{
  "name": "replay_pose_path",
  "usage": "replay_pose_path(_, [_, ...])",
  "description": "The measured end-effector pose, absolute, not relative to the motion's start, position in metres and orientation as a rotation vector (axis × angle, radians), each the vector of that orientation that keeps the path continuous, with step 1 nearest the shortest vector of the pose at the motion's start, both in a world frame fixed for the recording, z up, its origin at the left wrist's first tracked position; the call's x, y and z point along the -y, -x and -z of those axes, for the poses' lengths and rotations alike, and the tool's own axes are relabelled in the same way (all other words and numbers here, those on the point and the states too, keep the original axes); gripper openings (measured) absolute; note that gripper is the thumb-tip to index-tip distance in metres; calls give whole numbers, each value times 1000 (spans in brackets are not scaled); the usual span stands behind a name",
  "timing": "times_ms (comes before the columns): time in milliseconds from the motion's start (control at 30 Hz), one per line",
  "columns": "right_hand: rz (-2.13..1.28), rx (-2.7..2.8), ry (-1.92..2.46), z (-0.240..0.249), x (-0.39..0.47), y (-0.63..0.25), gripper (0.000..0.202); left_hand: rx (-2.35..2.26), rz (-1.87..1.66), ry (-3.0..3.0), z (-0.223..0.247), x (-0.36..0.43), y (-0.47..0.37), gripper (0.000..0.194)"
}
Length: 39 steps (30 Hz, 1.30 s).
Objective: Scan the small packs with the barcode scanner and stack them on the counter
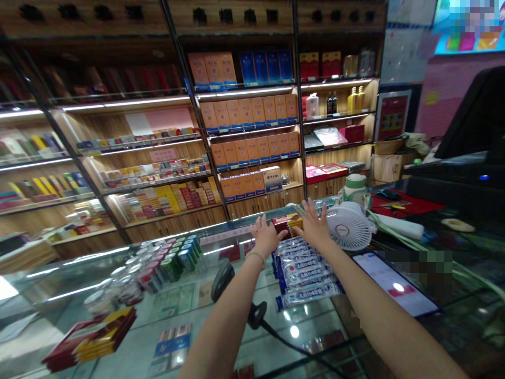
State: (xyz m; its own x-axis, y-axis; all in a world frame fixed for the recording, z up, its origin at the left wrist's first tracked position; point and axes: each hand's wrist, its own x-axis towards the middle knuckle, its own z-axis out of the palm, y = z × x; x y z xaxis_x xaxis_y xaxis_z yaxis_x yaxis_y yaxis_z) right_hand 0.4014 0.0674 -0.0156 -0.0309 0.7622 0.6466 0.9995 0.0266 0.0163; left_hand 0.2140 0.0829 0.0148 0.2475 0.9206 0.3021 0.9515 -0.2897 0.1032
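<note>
The left hand (265, 236) and the right hand (315, 226) reach to the far side of the glass counter (145, 331), 1 at each end of a small group of red and yellow snack packs (286, 223). Fingers on both hands are spread and largely straight, not curled around anything. The thumbs lie at the near edge of the packs; whether either presses firmly cannot be told. The packs sit between the hands, just beyond a row of blue and white packets (305, 273).

Risks, as judged: with such flat fingers, uneven pressure could skew the packs or let 1 slide out, the likely cause being slick wrappers on smooth glass. A thumb drawn back too low could drag the far packets out of line. The right hand is close to the white fan (349, 230); a sideways swing could knock it. The right forearm passes beside the phone (394, 284), and a dropped elbow could shift it. The left forearm crosses over the scanner (223, 281) area, and its black cable (292, 342) runs between the arms; a sleeveless forearm lowered here could catch the cable and pull the scanner.
</note>
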Motion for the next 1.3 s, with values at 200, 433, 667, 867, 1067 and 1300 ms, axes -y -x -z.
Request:
replay_pose_path(200, [711, 1819, 1732, 14, -63, -399, 43, 1775, 432, 2382, -20, -76, -212, 63])
replay_pose_path(433, [780, 1791, 1724, 9, -54, -397, 35, 1740, 454, 2335, -24, -67, -208, 56])
replay_pose_path(667, [748, 1745, 1728, 9, -50, -397, 27, 1726, 579, 2250, -23, -65, -207, 44])
replay_pose_path(867, [686, 1716, 1708, 4, -46, -393, 25, 1764, 662, 2230, -26, -64, -200, 33])
replay_pose_path(1067, [625, 1632, 1624, 1, -44, -383, 25, 1750, 777, 2151, -35, -56, -183, 26])
replay_pose_path(1300, [520, 1611, 1500, -9, -40, -351, 27, 1698, 857, 2054, -54, -42, -139, 29])
